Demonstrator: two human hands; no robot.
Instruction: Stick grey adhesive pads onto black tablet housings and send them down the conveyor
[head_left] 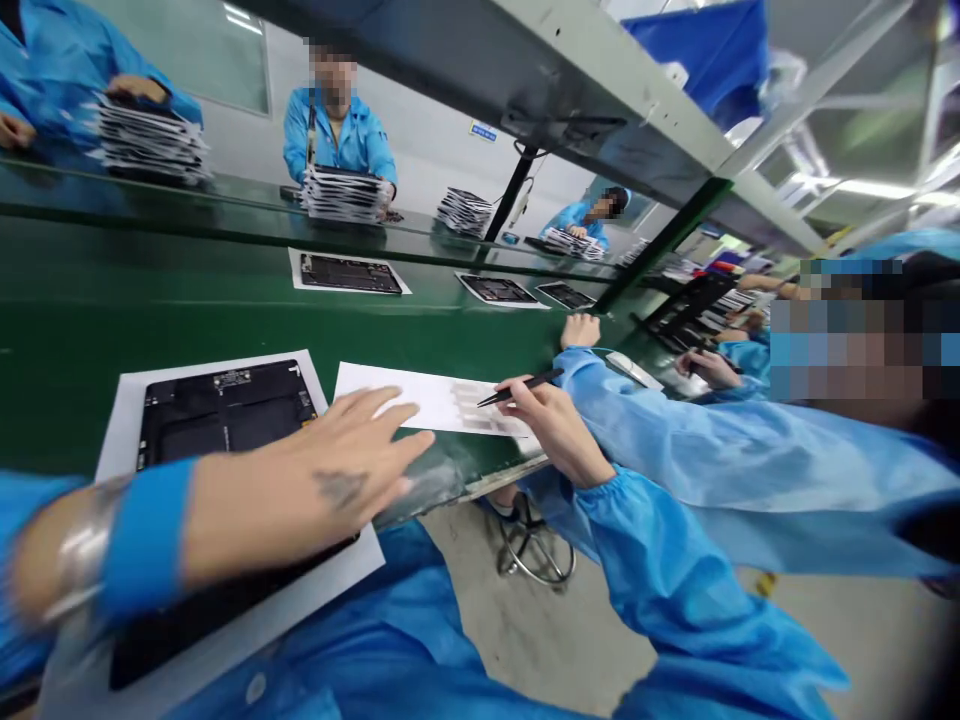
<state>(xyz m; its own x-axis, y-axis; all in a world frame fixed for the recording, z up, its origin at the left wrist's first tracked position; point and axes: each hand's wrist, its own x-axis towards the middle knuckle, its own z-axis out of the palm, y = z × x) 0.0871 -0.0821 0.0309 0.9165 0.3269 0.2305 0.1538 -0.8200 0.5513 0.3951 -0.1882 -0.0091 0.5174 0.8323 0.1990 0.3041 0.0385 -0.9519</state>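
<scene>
Holding: the right hand (555, 430) pinches a black pen (521, 388) firmly between thumb and fingers, its tip over a white paper sheet (397, 395).

Left hand: the left hand (337, 460) lies flat and blurred, fingers spread apart, at 9 o'clock from the pen; whether its fingertips touch the white paper sheet cannot be told. A silver bangle (86, 545) sits above a blue cuff (146, 540).

Paper: the white paper sheet carries rows of grey printed labels (480, 408) and lies on a green conveyor belt (187, 310).

Panel: a black tablet housing (225, 415) rests on a white backing sheet (127, 430), at 9 o'clock from the white paper sheet, partly under the left hand.

Below: a chrome stool base (536, 550) stands on the grey floor (525, 640) at 6 o'clock from the right hand.

Beside: a co-worker's hand (580, 330) in a blue sleeve (675, 450) sits at 1 o'clock from the right hand.

Far: across the green conveyor belt, at 12 o'clock, a co-worker (337, 135) stands behind a stack of black panels (345, 195).
</scene>
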